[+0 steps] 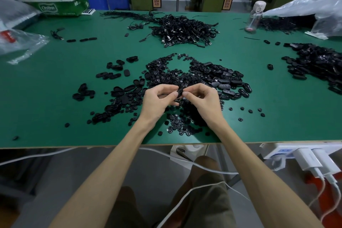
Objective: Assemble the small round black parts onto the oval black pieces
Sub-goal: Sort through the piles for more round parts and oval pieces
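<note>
White cables (pixel 185 196) cross the person's lap below the green tabletop (pixel 46 116). Left of the hands lie loose oval pieces (pixel 118 89). The left hand (pixel 159 101) curls round a black piece (pixel 179 91), likely to steady it. The right hand (pixel 203 98) pinches the same piece, probably pressing a round part in. Small round parts (pixel 177 127) lie scattered beneath the wrists, within easy reach.

Even, soft overhead light, faint shadows below the arms; wide-angle bending blurs the edges.

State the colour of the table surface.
Green; the table surface shows best in the head view.
</note>
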Available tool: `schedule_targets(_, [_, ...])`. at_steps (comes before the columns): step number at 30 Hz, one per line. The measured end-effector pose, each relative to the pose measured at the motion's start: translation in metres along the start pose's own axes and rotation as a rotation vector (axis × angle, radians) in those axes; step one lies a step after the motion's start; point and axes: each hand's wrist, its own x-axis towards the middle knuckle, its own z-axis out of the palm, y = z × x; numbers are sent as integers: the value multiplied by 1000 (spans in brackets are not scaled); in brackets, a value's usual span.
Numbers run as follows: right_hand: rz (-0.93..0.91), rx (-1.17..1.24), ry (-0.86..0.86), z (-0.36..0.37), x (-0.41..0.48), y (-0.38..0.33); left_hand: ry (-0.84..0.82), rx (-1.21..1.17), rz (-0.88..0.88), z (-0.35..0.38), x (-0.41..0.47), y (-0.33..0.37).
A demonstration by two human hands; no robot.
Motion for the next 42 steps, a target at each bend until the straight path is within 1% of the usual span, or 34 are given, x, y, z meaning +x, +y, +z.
schedule_targets(15, [4,5,-33,0,2,3,-42,21,5,0,-1,2])
schedule_targets(21, [-1,-65,-38,2,0,0,-32,-4,0,1,-1,0])
schedule_targets(24, [2,-95,-16,5,-1,0,-9,0,-9,0,0,0])
schedule_targets(28, [22,-53,24,4,0,0,2,1,-12,0,0,1])
schedule_targets(33, [-27,-59,6,2,1,2,10,14,-28,1,-1,2])
schedule_targets(38, [0,-35,67,0,1,4,-4,57,-17,1,-1,2])
schedule_targets(42, [8,6,68,0,0,3,-2,55,-11,1,0,0])
